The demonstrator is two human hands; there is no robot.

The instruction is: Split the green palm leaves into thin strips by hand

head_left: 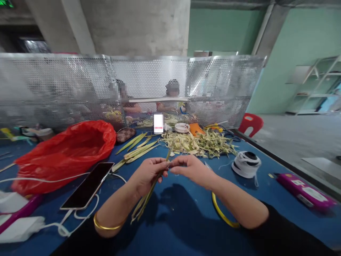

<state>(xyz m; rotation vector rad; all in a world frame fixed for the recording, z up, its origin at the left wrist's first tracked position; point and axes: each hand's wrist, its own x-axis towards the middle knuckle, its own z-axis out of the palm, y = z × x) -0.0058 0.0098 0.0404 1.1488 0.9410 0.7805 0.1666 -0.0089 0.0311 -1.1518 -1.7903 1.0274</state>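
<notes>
From my remote post I have two bare hands in view. The left grip (151,170) is pinched on one slender green stalk (151,193), held slanting above the desk (191,233), its lower end splitting into limp, fibrous strands. The right grip (190,169) curls with fingertips just beside the left's; I can't tell whether it pinches anything thin. One smooth gold bangle (108,227) rings the left forearm; one curved yellow band (222,213) runs partly under the right. Beyond I count one crinkled red plastic bag (53,153), one glossy black phone (87,185), one squat spool wound in white (245,165), one shiny purple packet (305,190), and one tangled, papery leaf heap (199,142). Behind stands a perforated metal screen (149,76).
</notes>
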